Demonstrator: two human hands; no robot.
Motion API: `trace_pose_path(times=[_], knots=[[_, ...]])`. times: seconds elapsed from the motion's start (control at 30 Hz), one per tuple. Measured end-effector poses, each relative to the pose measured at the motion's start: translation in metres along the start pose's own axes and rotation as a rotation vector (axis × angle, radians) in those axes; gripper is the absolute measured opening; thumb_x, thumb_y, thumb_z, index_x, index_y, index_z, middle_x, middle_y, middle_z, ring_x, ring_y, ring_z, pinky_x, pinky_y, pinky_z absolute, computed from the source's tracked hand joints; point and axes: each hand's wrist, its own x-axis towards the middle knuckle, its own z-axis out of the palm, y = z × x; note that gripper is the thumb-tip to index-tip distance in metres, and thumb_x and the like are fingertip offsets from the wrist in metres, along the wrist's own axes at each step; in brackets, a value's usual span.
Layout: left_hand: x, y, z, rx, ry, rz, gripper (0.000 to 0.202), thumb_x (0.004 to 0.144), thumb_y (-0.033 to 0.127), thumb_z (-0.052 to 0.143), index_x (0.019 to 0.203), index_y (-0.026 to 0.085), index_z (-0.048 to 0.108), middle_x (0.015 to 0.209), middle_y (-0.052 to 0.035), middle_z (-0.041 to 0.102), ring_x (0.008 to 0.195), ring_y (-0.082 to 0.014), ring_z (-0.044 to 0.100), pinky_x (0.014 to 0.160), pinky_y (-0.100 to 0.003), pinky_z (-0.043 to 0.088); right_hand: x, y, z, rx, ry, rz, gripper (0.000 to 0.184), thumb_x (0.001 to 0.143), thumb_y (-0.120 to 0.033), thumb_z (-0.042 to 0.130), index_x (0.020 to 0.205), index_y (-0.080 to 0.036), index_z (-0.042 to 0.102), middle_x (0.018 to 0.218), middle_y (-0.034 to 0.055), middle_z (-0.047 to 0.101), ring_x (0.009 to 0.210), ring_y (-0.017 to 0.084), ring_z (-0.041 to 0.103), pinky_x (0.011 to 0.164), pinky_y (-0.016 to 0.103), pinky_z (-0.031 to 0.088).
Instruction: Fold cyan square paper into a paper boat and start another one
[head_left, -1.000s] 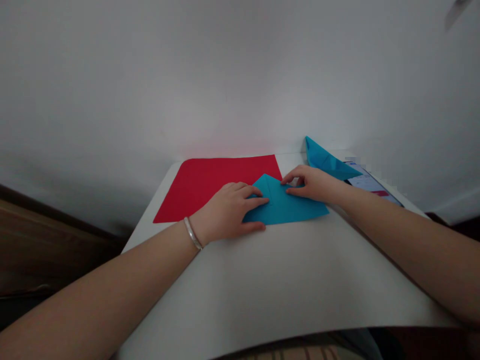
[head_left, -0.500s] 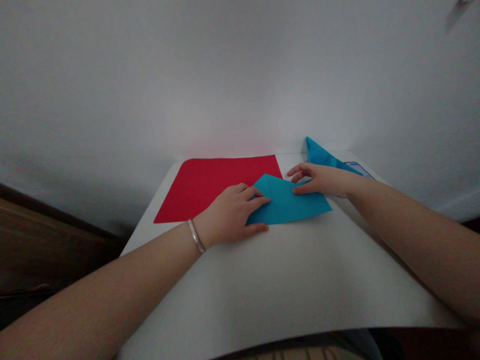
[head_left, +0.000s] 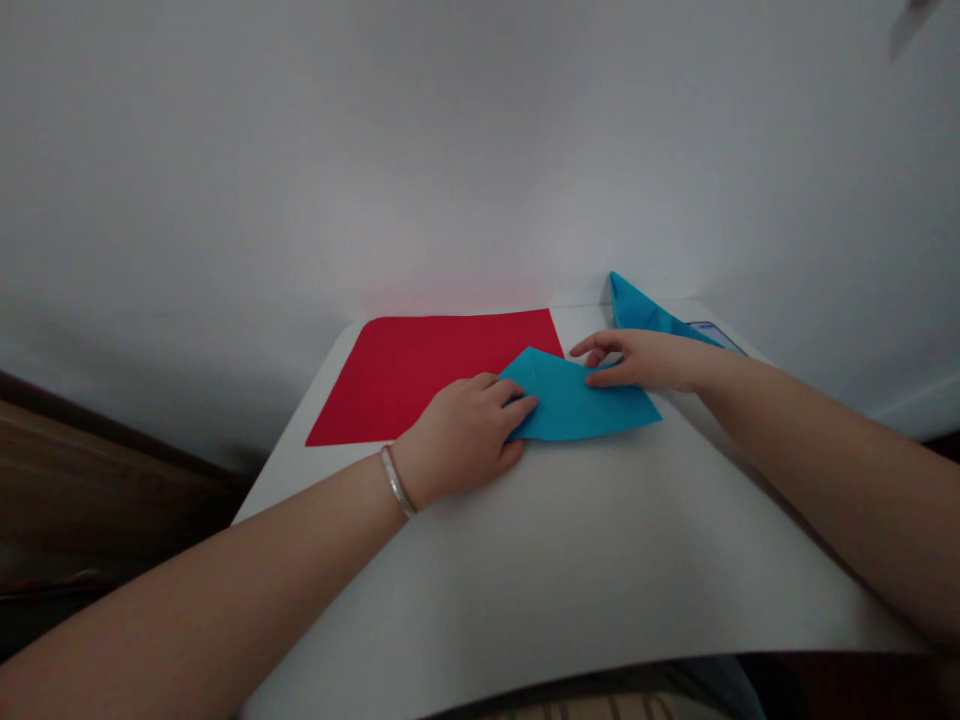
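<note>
A partly folded blue paper point(head_left: 581, 405) lies on the white table point(head_left: 570, 560), its far corner over a red sheet point(head_left: 427, 370). My left hand point(head_left: 461, 440), with a silver bracelet at the wrist, has its fingers curled and pinches the paper's left corner, thumb under the edge. My right hand point(head_left: 645, 360) rests on the paper's right part, with the fingers stretched out and pressing it down.
A second folded blue paper shape point(head_left: 637, 310) stands at the table's far right corner, beside a phone point(head_left: 720, 335) partly hidden by my right arm. A white wall rises right behind the table. Dark wooden furniture point(head_left: 90, 480) is at the left.
My left hand has slid back to the paper's left corner and curled round it, lifting the edge slightly. My right hand has moved a little right and flattened on the paper.
</note>
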Motion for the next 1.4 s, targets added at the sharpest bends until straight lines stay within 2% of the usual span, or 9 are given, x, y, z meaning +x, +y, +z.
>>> trace_pose_path(times=[0.1, 0.2, 0.27, 0.33, 0.47, 0.73, 0.97, 1.13, 1.4], knots=[[0.001, -0.001, 0.001, -0.007, 0.007, 0.001, 0.041, 0.087, 0.032, 0.05, 0.125, 0.016, 0.056, 0.118, -0.0119, 0.06, 0.107, -0.0292, 0.056, 0.091, -0.044, 0.048, -0.001, -0.009, 0.002, -0.324, 0.143, -0.121, 0.042, 0.079, -0.038, 0.061, 0.118, -0.021, 0.064, 0.106, 0.0084, 0.068, 0.085, 0.023, 0.063, 0.073, 0.035, 0.05], [0.002, -0.003, 0.002, -0.021, 0.011, 0.001, 0.04, 0.087, 0.031, 0.051, 0.124, 0.016, 0.057, 0.117, -0.0113, 0.06, 0.106, -0.0283, 0.056, 0.092, -0.044, 0.048, -0.004, -0.018, 0.01, -0.424, 0.266, -0.416, 0.035, 0.085, -0.035, 0.053, 0.112, -0.019, 0.068, 0.106, 0.0097, 0.069, 0.096, 0.024, 0.062, 0.085, 0.037, 0.048], [0.003, -0.004, 0.002, -0.032, 0.012, -0.003, 0.04, 0.087, 0.031, 0.051, 0.123, 0.015, 0.057, 0.117, -0.0107, 0.06, 0.106, -0.0275, 0.057, 0.092, -0.043, 0.048, -0.008, -0.023, 0.019, -0.45, 0.195, -0.647, 0.034, 0.088, -0.037, 0.052, 0.11, -0.019, 0.069, 0.114, 0.0094, 0.067, 0.108, 0.024, 0.058, 0.097, 0.039, 0.042], [0.005, -0.005, 0.002, -0.045, 0.01, -0.006, 0.04, 0.087, 0.031, 0.052, 0.122, 0.014, 0.057, 0.117, -0.0107, 0.061, 0.106, -0.027, 0.057, 0.093, -0.042, 0.048, -0.013, -0.027, 0.027, -0.484, 0.057, -0.746, 0.041, 0.088, -0.044, 0.051, 0.116, -0.019, 0.066, 0.122, 0.0096, 0.064, 0.112, 0.024, 0.057, 0.099, 0.04, 0.041], [0.008, -0.009, 0.002, -0.074, 0.003, -0.01, 0.035, 0.088, 0.03, 0.052, 0.116, 0.011, 0.061, 0.118, -0.0109, 0.063, 0.108, -0.0256, 0.057, 0.098, -0.04, 0.046, -0.021, -0.029, 0.038, -0.597, 0.075, -0.709, 0.063, 0.078, -0.055, 0.06, 0.126, -0.015, 0.059, 0.129, 0.014, 0.058, 0.111, 0.029, 0.057, 0.094, 0.042, 0.045], [0.006, -0.014, -0.001, -0.037, -0.062, -0.048, 0.027, 0.091, 0.03, 0.049, 0.106, 0.017, 0.068, 0.103, -0.0079, 0.066, 0.095, -0.0232, 0.062, 0.086, -0.038, 0.051, -0.022, -0.025, 0.033, -0.723, 0.069, -0.681, 0.028, 0.087, -0.032, 0.052, 0.107, -0.022, 0.068, 0.114, 0.0077, 0.064, 0.1, 0.025, 0.061, 0.083, 0.038, 0.049], [0.003, -0.022, -0.002, 0.074, -0.149, 0.01, 0.029, 0.088, 0.032, 0.055, 0.113, 0.024, 0.067, 0.101, -0.0081, 0.064, 0.091, -0.0244, 0.061, 0.077, -0.037, 0.05, -0.014, -0.013, 0.021, -0.773, -0.032, -0.67, 0.034, 0.085, -0.023, 0.054, 0.116, -0.026, 0.066, 0.112, 0.0096, 0.065, 0.09, 0.023, 0.064, 0.077, 0.035, 0.049], [0.0, -0.028, -0.005, -0.009, -0.168, -0.023, 0.023, 0.09, 0.031, 0.052, 0.105, 0.026, 0.07, 0.098, -0.0046, 0.065, 0.088, -0.021, 0.062, 0.072, -0.031, 0.048, -0.014, -0.01, 0.017, -0.695, -0.078, -0.606, 0.035, 0.082, -0.021, 0.056, 0.114, -0.027, 0.068, 0.111, 0.0071, 0.066, 0.09, 0.021, 0.065, 0.08, 0.034, 0.049], [0.008, -0.025, -0.003, -0.085, -0.062, -0.113, 0.031, 0.091, 0.04, 0.049, 0.084, 0.018, 0.071, 0.082, -0.0057, 0.063, 0.077, -0.0191, 0.058, 0.07, -0.03, 0.043, -0.021, -0.022, 0.028, -0.743, 0.129, -0.557, 0.032, 0.089, -0.034, 0.049, 0.116, -0.03, 0.066, 0.104, 0.007, 0.067, 0.091, 0.024, 0.064, 0.067, 0.032, 0.047]])
